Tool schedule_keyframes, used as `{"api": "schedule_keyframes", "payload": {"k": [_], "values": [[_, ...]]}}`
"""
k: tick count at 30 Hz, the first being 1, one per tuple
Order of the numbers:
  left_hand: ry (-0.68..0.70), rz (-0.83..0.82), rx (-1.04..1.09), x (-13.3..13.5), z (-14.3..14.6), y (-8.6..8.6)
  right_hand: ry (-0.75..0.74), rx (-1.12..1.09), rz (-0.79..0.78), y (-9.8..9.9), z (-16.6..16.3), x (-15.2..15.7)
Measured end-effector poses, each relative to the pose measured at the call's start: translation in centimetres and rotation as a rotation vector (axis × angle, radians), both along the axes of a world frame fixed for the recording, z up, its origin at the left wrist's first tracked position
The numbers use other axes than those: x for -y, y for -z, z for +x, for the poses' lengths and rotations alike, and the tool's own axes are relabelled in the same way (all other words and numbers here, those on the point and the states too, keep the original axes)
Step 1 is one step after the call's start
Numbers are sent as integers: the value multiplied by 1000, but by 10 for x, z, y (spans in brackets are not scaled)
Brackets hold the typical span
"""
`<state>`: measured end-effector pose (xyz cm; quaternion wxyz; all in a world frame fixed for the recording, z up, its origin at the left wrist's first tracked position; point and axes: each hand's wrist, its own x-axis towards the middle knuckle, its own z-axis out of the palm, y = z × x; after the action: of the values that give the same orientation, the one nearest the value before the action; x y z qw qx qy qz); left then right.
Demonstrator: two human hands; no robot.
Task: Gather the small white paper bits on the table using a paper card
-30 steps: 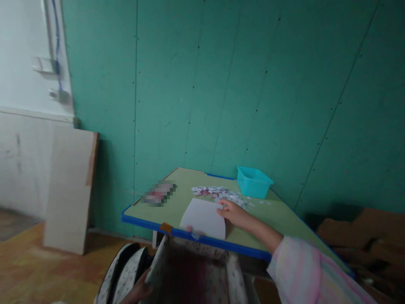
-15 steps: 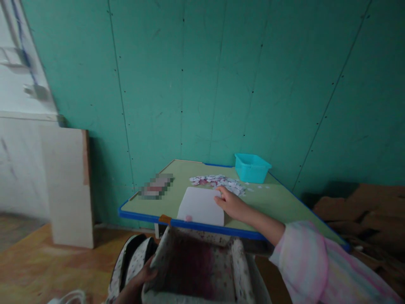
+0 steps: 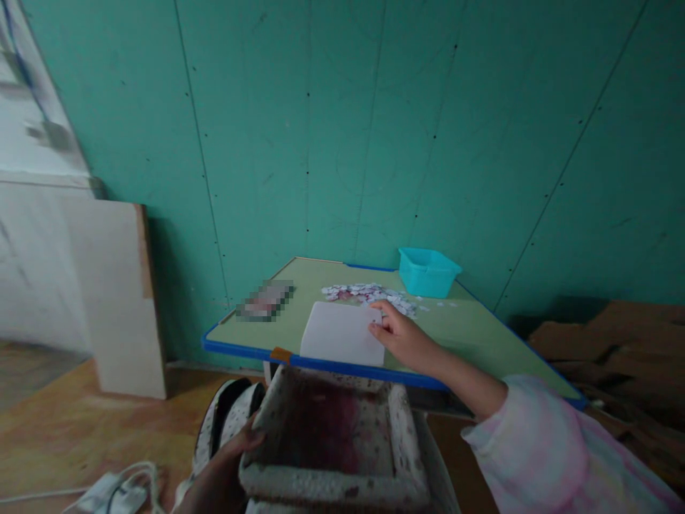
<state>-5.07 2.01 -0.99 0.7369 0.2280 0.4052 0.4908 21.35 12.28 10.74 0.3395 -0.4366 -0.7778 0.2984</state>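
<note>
My right hand [image 3: 399, 334] reaches forward over a green table with a blue rim [image 3: 251, 350] and grips the right edge of a white sheet [image 3: 340, 333] lying flat near the front edge. My left hand [image 3: 227, 464] is low in front of me, fingers curled round the left side of a padded, dotted seat or box [image 3: 332, 435] with a dark red inside. Just beyond the sheet lies a heap of small white and pink pieces [image 3: 369, 293].
A turquoise tub [image 3: 428, 271] stands at the table's far right corner against the teal wall. A blurred flat item [image 3: 265, 300] lies at the table's left. A pale board [image 3: 120, 300] leans on the wall left. White cable and plug [image 3: 115, 489] on the floor.
The view has tilted down and drawn closer. My right hand stays at the sheet's right edge, and the padded box with my left hand on it shows more fully.
</note>
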Motion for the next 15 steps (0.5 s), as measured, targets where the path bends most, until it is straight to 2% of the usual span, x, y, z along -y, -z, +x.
{"api": "schedule_keyframes", "payload": {"k": [4,7,11,15], "values": [[7,-12,-52,0,-1,1,76,-63,37,-13,19,-16],[-11,-29,-36,0,-1,-1,269,-55,126,-22,42,-34],[25,-64,-54,2,-2,-4,492,183,222,-22,67,-44],[18,-97,-2,4,-1,-6,556,418,281,-11,74,-42]]}}
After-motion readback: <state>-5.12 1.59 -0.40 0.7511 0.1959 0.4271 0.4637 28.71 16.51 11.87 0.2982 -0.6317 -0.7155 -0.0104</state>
